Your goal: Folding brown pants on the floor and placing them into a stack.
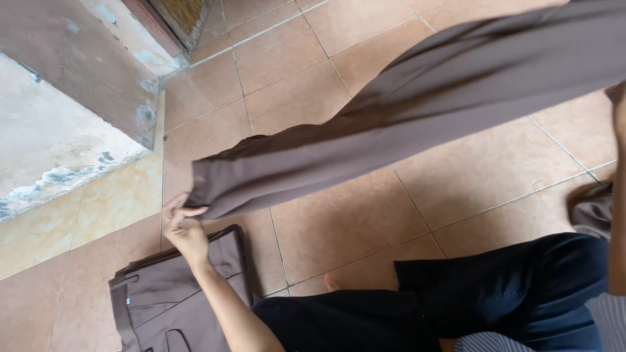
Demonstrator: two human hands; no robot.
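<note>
A long pair of brown trousers (417, 111) hangs stretched in the air, slanting from lower left to upper right over the tiled floor. My left hand (182, 225) is shut on the hem end of the leg at the lower left. My right hand (618, 107) is at the right edge, mostly cut off by the frame; its forearm rises to the waist end of the trousers, where a bunch of fabric sits in its grip. Right under my left wrist, a second brown garment (166, 303) lies folded on the floor.
I sit on orange-brown floor tiles (482, 173), my legs in dark trousers (469, 300) at the bottom. More brown fabric (590, 210) lies by my right knee. A worn concrete wall and step (59, 124) stand at the upper left.
</note>
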